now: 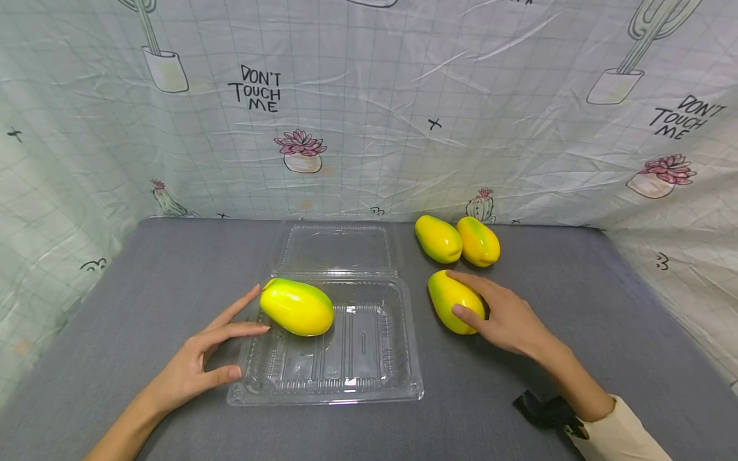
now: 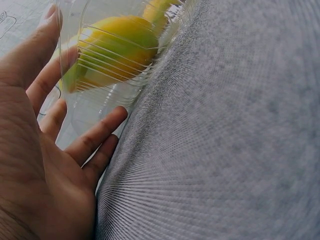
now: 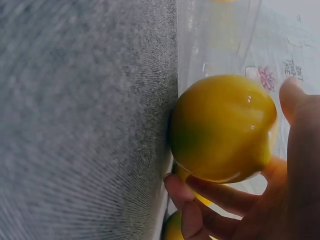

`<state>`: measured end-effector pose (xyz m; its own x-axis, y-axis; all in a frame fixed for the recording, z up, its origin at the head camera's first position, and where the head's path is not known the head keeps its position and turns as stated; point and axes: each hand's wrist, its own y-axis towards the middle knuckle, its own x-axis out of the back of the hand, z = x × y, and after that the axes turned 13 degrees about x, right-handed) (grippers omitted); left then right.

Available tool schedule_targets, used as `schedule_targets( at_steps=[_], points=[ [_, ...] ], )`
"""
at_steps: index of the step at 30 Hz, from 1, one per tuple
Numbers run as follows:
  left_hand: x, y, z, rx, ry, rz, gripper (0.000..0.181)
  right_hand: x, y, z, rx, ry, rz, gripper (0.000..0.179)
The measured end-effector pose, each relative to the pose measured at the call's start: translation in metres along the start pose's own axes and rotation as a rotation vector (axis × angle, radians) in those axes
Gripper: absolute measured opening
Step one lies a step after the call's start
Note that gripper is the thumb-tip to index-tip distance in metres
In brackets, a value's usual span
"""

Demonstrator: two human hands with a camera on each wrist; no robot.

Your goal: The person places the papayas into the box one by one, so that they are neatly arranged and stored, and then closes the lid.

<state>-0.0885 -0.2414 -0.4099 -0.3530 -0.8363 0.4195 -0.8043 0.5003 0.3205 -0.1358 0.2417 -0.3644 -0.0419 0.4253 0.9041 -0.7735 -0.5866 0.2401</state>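
A yellow-green papaya (image 1: pixel 296 308) lies in the left part of a clear plastic clamshell box (image 1: pixel 363 394), whose lid is folded back. My left hand (image 1: pixel 193 362) is spread at the box's left side, its fingertips close to the rim and to that papaya. Through the box's ribbed wall, the papaya (image 2: pixel 117 50) shows in the left wrist view. To the right of the box, my right hand (image 1: pixel 510 314) holds another papaya (image 1: pixel 450 301) low at the table, thumb over its top. In the right wrist view, fingers (image 3: pixel 225 197) curl along this papaya's (image 3: pixel 220 130) side.
Two more papayas, a left one (image 1: pixel 439 240) and a right one (image 1: pixel 480 243), lie side by side near the back edge. A printed curtain (image 1: pixel 369 128) hangs behind the grey table (image 1: pixel 190 269). A black strap (image 1: pixel 544 410) is by my right wrist.
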Motion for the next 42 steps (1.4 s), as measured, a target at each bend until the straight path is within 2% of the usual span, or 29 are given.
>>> schedule_targets(
  at_steps=[10,33,42],
  points=[
    [0.000,0.000,0.000,0.007,0.004,0.001,0.054,0.003,0.002,-0.005,0.050,0.072,-0.035,0.043],
    [0.000,0.001,0.002,-0.006,-0.006,0.005,0.053,0.010,-0.001,-0.012,0.114,0.194,-0.013,0.056],
    [0.000,0.000,0.001,-0.002,0.007,0.000,0.052,0.013,-0.001,-0.010,0.115,0.313,0.032,0.062]
  ],
)
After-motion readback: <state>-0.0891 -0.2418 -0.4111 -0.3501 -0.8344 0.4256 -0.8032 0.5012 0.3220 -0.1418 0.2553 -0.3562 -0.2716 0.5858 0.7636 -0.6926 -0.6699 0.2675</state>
